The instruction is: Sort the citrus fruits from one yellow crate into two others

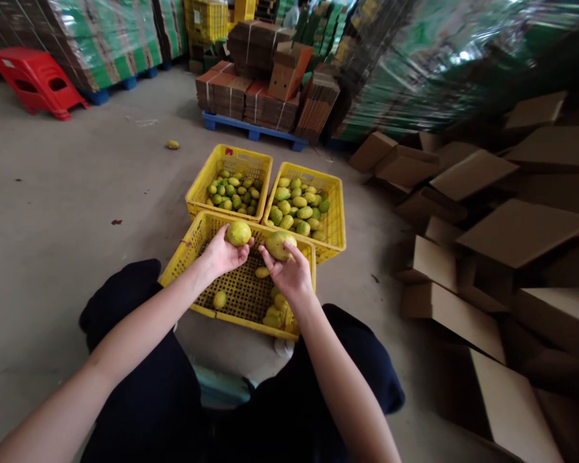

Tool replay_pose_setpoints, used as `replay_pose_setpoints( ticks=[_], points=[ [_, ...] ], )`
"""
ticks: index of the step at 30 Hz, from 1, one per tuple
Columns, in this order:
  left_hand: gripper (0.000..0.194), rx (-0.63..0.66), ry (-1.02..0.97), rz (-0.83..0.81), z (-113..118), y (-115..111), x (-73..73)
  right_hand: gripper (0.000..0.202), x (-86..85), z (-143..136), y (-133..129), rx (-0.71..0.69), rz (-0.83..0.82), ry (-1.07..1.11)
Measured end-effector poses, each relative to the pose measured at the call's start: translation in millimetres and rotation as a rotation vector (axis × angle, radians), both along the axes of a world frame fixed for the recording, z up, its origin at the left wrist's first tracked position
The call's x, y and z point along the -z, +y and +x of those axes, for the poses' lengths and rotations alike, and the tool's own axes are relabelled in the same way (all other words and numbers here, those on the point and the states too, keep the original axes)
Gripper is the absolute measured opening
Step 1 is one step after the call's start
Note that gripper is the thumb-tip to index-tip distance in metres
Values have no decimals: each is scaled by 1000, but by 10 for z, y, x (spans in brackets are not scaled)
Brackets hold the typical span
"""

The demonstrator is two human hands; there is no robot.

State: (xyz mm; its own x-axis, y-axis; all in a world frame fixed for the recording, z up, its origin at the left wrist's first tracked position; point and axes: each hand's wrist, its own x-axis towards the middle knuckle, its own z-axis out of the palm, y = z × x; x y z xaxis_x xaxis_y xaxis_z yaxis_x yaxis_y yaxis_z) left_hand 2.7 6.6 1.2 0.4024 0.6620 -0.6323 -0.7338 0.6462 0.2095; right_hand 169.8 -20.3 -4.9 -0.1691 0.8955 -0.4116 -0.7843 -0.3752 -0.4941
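Observation:
My left hand (222, 254) is closed round a yellow-green lemon (238, 233), holding it up between thumb and fingers. A paler, larger-looking lemon (278, 245) is gripped in my right hand (293, 275), fingertips around its side. Both hands are above the near yellow crate (236, 321), whose holed floor shows between them. Inside that crate, a single lemon (219, 299) lies at the left, another lemon (262, 272) lies near the middle, and several more lemons (276, 315) are gathered at the right, partly hidden by my right forearm.
Beyond the near crate stand a left crate (193, 204) and a right crate (338, 225), both holding many lemons. One lemon (172, 145) is on the floor. Cardboard boxes (463, 308) heap up at right. A blue pallet (253, 128) carries flattened cartons; a red stool (36, 80) stands left.

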Motion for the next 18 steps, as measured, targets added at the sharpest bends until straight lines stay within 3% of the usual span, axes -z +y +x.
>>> replay_pose_setpoints(
  ticks=[4, 7, 13, 16, 18],
  points=[
    [50, 18, 15, -3, -27, 14, 24, 19, -3, 22, -5, -96, 43, -9],
    [51, 22, 23, 4, -41, 20, 30, 33, -19, 38, -9, -190, 50, -16],
    [51, 37, 32, -7, -50, 16, 18, 51, -3, 62, 8, -116, -32, -44],
    [51, 34, 54, -5, -28, 6, 12, 48, 27, 69, 21, -94, -41, -57],
    [50, -3, 94, 16, -3, -14, -5, 32, 40, 67, 19, -78, 15, -86]
  ],
)
